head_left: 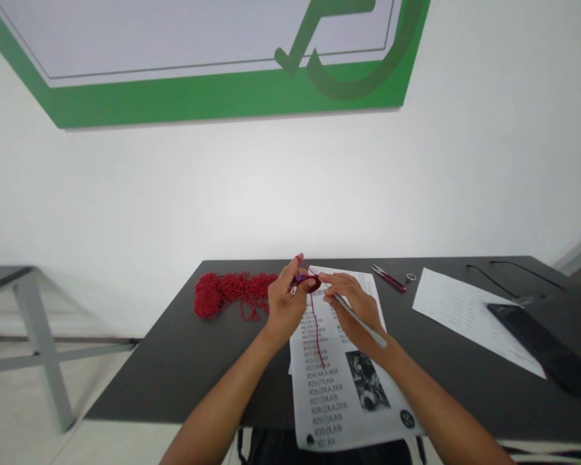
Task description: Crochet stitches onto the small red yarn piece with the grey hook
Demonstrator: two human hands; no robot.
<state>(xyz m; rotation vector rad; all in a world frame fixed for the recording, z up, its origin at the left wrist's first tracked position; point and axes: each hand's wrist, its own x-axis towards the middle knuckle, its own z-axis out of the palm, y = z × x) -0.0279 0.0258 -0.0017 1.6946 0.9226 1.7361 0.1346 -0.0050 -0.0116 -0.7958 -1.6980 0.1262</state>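
My left hand [290, 294] pinches a small dark red crochet piece [312, 283], with red yarn looped over its raised index finger. A bit of purple shows on the piece beside the thumb. My right hand [353, 303] grips a grey-handled crochet hook [361, 320] like a pen, its tip end close to the piece. From the piece a red yarn tail [316, 329] hangs down over the printed pattern sheet [326, 394]. Left of my hands lies a ball of red yarn [207, 296] with loose tangled strands [246, 289] running towards my left hand.
On the dark table [184, 361], to the right, are small red-handled snips [390, 279], a small ring-like metal item [411, 278], a sheet of paper [465, 316], a black phone [545, 349] and glasses [527, 299]. A white wall [252, 187] stands behind the table.
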